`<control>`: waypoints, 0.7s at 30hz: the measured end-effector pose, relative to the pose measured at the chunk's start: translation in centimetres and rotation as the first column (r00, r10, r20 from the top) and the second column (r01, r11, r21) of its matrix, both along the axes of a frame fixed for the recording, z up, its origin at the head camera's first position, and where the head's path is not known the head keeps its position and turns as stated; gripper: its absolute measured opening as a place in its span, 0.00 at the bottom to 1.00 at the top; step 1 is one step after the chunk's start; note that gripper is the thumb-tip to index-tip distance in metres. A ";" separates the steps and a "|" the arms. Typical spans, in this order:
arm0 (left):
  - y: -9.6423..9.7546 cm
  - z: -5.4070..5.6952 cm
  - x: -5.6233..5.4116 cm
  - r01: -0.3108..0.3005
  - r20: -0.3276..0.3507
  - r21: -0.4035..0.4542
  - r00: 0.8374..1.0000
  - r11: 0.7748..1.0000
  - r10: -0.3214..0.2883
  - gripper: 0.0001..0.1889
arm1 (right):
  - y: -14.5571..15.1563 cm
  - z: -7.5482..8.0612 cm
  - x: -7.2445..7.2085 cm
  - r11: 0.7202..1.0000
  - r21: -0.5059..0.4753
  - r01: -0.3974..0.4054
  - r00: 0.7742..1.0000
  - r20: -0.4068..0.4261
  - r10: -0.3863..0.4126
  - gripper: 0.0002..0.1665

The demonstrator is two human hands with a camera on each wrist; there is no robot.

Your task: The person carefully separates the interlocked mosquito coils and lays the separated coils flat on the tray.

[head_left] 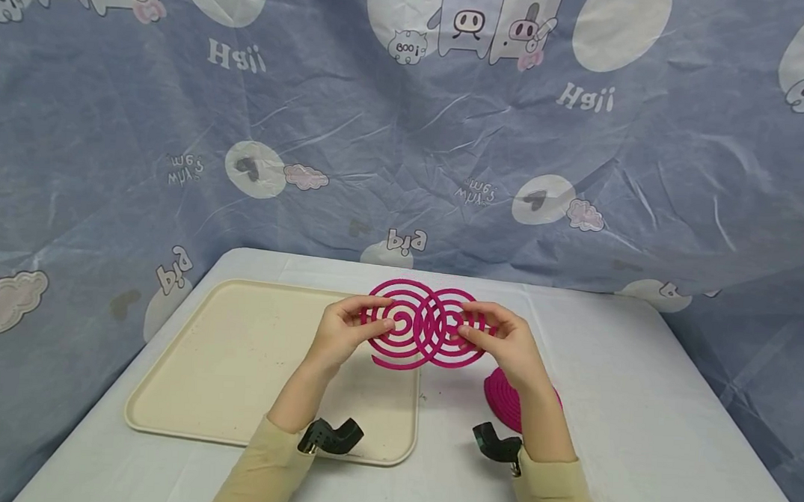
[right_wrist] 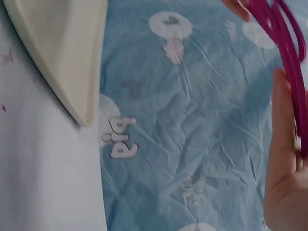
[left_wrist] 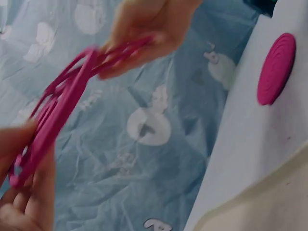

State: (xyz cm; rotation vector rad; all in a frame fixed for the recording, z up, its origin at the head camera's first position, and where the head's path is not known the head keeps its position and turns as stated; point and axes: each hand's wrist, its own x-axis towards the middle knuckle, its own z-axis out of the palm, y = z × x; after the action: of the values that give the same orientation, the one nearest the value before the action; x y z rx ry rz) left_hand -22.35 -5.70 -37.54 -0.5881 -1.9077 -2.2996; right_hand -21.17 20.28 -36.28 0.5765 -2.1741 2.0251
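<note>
Two magenta mosquito coils overlap side by side, held up above the table in the head view. My left hand (head_left: 343, 329) pinches the left coil (head_left: 402, 324) at its outer side, thumb in front. On the opposite side my right hand (head_left: 514, 346) pinches the right coil (head_left: 449, 365) the same way. Their rings cross in the middle; in the left wrist view the coils (left_wrist: 65, 106) appear nearly edge-on. A round magenta coil piece with tight rings (head_left: 503, 400) lies on the table, partly hidden by my right forearm.
A cream tray (head_left: 262, 365) lies on the left half of the white-covered table (head_left: 637, 411), its right end beneath the held coils. Small dark crumbs dot the cloth beside it. A blue printed curtain (head_left: 407, 131) hangs behind and at the sides.
</note>
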 end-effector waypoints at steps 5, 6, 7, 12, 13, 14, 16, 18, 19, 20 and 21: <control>-1.5 0.2 -0.1 0.234 -0.020 -0.238 0.969 0.943 -0.245 0.17 | 1.8 0.2 0.2 0.947 0.160 -0.280 0.960 0.049 0.276 0.19; -1.6 0.2 -0.1 0.263 -0.017 -0.268 0.961 0.927 -0.278 0.16 | 1.9 0.2 0.3 0.930 0.185 -0.317 0.949 0.060 0.311 0.19; -1.7 0.2 -0.1 0.282 -0.014 -0.295 0.954 0.913 -0.299 0.16 | 2.0 0.3 0.3 0.916 0.206 -0.343 0.939 0.070 0.336 0.20; -1.5 0.0 -0.2 0.241 -0.009 -0.304 0.967 0.922 -0.256 0.16 | 1.7 0.2 0.3 0.915 0.268 -0.301 0.953 0.064 0.294 0.23; -1.5 -0.1 -0.2 0.214 -0.007 -0.294 0.974 0.931 -0.226 0.16 | 1.6 0.2 0.3 0.924 0.274 -0.268 0.963 0.057 0.263 0.23; -1.4 -0.1 -0.2 0.189 -0.002 -0.279 0.980 0.942 -0.197 0.16 | 1.5 0.2 0.2 0.932 0.274 -0.236 0.972 0.051 0.231 0.24; -1.1 0.0 -0.2 0.139 0.016 -0.240 0.990 0.961 -0.139 0.16 | 1.2 0.2 0.2 0.949 0.262 -0.173 0.985 0.035 0.170 0.24; -0.8 0.0 -0.1 0.092 0.044 -0.183 0.995 0.979 -0.086 0.17 | 1.0 0.2 0.2 0.966 0.225 -0.126 0.992 0.030 0.123 0.25; -0.7 0.0 -0.1 0.074 0.056 -0.151 0.996 0.986 -0.066 0.18 | 0.8 0.2 0.1 0.974 0.199 -0.106 0.994 0.024 0.103 0.26; -0.5 0.0 0.0 0.052 0.067 -0.115 0.997 0.992 -0.044 0.18 | 0.6 0.2 0.1 0.982 0.164 -0.091 0.996 0.020 0.089 0.26; -0.3 0.0 0.0 0.026 0.072 -0.084 0.997 0.996 -0.020 0.18 | 0.4 0.1 0.1 0.989 0.129 -0.078 0.997 0.014 0.077 0.26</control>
State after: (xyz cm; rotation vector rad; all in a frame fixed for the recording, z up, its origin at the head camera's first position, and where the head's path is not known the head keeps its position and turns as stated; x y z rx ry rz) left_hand -22.34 -6.03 -37.49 -0.5469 -2.0501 -2.2918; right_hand -21.06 20.73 -36.16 0.6786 -2.3365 1.9367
